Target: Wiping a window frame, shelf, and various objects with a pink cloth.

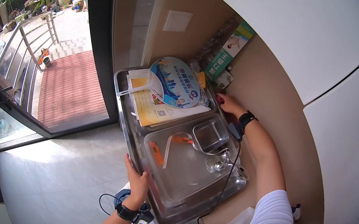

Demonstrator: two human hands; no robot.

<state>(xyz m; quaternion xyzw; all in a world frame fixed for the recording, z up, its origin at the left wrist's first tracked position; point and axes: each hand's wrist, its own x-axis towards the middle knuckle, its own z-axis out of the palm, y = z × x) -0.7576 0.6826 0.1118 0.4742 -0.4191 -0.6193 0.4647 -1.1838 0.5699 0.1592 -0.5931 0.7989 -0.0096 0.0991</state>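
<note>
A large metal tray (216, 201) lies before me on a brown counter. My left hand (137, 181) rests against its left side, thumb over the rim. At the tray's right edge, my right hand (230, 104) has its fingers on a dark red thing, mostly hidden. Inside the tray, a shallow inner tray (183, 179) holds orange-handled tools (157, 153), a white strip (168, 151), a small square metal dish (211, 135) and shiny metal items with a cord. A round plastic hand fan (176, 82) lies on printed papers (172, 113) at the far end.
A green and white box (227, 55) stands behind the tray, by the wall with a switch plate (177, 20). White cabinet doors (328, 23) are on the right. On the left, a dark-framed glass door (102, 53) borders the tiled floor (65, 173). A black cable (228, 179) crosses the tray.
</note>
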